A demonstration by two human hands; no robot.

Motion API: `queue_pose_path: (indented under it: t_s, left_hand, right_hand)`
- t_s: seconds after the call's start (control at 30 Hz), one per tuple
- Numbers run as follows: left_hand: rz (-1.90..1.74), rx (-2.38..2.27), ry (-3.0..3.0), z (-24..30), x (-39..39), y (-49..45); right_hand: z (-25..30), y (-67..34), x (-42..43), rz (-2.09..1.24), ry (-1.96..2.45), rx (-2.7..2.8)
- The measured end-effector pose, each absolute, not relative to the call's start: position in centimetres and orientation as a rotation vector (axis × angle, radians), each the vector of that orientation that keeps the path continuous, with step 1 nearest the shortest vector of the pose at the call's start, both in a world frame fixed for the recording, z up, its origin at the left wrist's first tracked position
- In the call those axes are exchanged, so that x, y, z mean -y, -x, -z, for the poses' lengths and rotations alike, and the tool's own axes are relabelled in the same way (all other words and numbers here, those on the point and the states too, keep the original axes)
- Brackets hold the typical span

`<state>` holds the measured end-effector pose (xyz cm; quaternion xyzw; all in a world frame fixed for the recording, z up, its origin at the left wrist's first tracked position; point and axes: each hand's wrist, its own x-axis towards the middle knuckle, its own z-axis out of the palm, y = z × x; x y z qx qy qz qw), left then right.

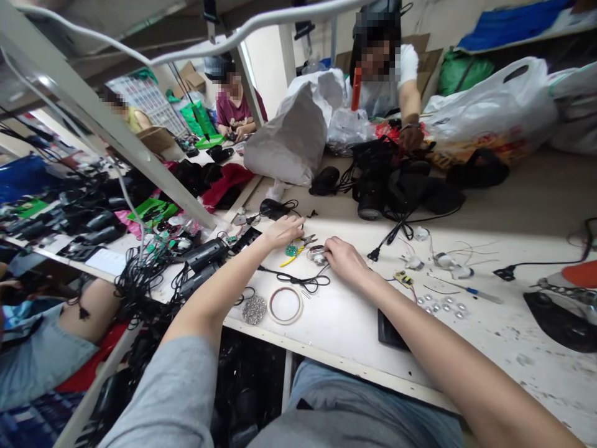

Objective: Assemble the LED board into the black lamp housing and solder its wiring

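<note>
My left hand (283, 230) rests palm down on the white table (354, 323), fingers curled toward yellow-handled pliers (298, 247) and a small green circuit board (291, 251). My right hand (342, 258) is closed around a small round metal part (318, 254) with a black wire (303, 281) trailing from it. Whether the left hand grips the pliers is hidden by its fingers.
A roll of tape (285, 305) and a steel-wool pad (254, 309) lie near the front edge. Small silver lenses (441, 305), a screwdriver (471, 290) and a yellow circuit board (403, 278) lie to the right. Black lamp housings (205, 255) sit left. A person (396, 81) works opposite.
</note>
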<state>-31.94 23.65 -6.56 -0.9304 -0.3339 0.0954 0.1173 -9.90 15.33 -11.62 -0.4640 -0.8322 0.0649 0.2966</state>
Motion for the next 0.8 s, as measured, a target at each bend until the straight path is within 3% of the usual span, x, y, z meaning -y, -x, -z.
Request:
queue_pose_path:
  t_s: [0.2, 0.4, 0.53, 0.7, 0.8]
  left_hand:
    - [-0.204, 0.978, 2.703, 4.1, -21.7, 33.2]
    - [0.504, 0.9, 2.763, 2.0, -14.8, 32.9]
    - [0.702, 0.728, 2.91, 4.1, -8.9, 30.2]
    - [0.632, 0.869, 3.13, 7.2, -4.0, 26.0]
    - [0.906, 1.053, 3.286, 7.5, -2.1, 23.4]
  right_hand:
    - [10.0, 7.5, -12.7, 0.074, 1.046, 2.254]
    - [7.3, 1.6, -5.4, 0.375, 0.966, 2.141]
    - [7.1, -1.7, 0.1, 0.551, 0.953, 2.058]
    - [8.7, -3.3, 4.0, 0.489, 1.06, 2.063]
    - [9.6, -3.4, 4.9, 0.433, 1.107, 2.059]
